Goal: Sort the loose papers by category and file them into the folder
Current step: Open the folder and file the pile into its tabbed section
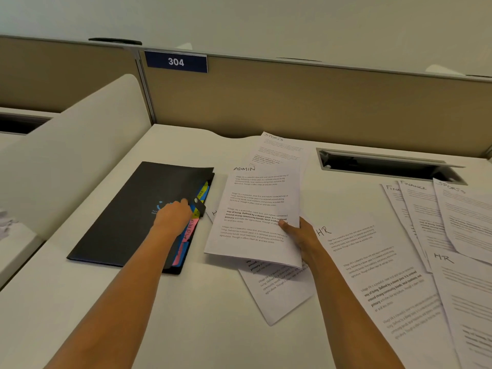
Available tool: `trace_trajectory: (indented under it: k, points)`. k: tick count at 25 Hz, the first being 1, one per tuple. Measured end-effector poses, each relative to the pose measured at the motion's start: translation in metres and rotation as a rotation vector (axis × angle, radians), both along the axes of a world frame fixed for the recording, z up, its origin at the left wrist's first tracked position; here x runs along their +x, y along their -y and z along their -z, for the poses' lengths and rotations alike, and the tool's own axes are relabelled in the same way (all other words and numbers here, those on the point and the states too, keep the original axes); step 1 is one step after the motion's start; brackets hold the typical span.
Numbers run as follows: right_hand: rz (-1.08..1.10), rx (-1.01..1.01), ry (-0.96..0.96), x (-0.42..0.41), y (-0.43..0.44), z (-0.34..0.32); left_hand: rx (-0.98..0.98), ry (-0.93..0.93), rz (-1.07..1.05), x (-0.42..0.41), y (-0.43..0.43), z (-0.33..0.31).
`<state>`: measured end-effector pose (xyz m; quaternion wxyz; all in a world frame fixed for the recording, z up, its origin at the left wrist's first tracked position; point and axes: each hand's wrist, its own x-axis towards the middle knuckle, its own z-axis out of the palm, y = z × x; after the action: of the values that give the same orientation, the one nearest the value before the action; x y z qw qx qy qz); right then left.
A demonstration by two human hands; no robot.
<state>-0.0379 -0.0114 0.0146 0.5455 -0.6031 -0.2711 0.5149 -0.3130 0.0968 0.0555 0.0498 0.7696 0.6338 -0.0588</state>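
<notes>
A pale desk (173, 315) filled the lower view, backed by a tan partition (292, 102). Loose papers (386, 275) fanned over its right side, overlapping one another: sheets headed HR in handwriting nearest the person, with ones headed FINANCE (420, 209) and SPORTS (463, 214) farther back.

On the left lay the black folder (125, 209), flat on the desk, its cover down and its long edge running away from the person. Just to its right, the ADMIN sheet (255, 203) was raised off the desk, tilted, over a printed sheet (277, 294) lying flat below it and in front of another SPORTS sheet (279, 150).

A dark cable slot (386, 166) opened in the desk near the partition, and a blue sign (176, 62) reading 304 hung on the partition.

The right hand (306, 235) pinched the ADMIN sheet at its lower right edge, thumb on top and fingers beneath. The left hand (174, 215) rested on the folder's cover at its right edge, fingers curled beside the strap clasp (199, 206); whether they gripped the cover could not be told.

Coloured index tabs (190, 230), pink, blue and yellow, stuck out along the folder's right edge.
</notes>
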Motion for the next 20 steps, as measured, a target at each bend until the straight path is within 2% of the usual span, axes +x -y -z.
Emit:
trace_trajectory:
  k: [3, 10, 14, 20]
  points:
    - [-0.003, 0.002, -0.002, 0.0, 0.0, 0.0, 0.098, 0.173, -0.026, -0.003, -0.003, 0.002]
    - [-0.017, -0.005, 0.051, -0.001, -0.001, 0.0, 0.042, -0.016, 0.084, -0.002, 0.002, 0.003]
    - [-0.002, -0.014, 0.059, 0.001, -0.001, 0.002, 0.009, 0.088, 0.087, -0.001, 0.0, 0.004]
    - [-0.004, -0.015, 0.065, 0.001, 0.0, 0.001, -0.046, 0.114, 0.066, -0.003, 0.002, 0.001]
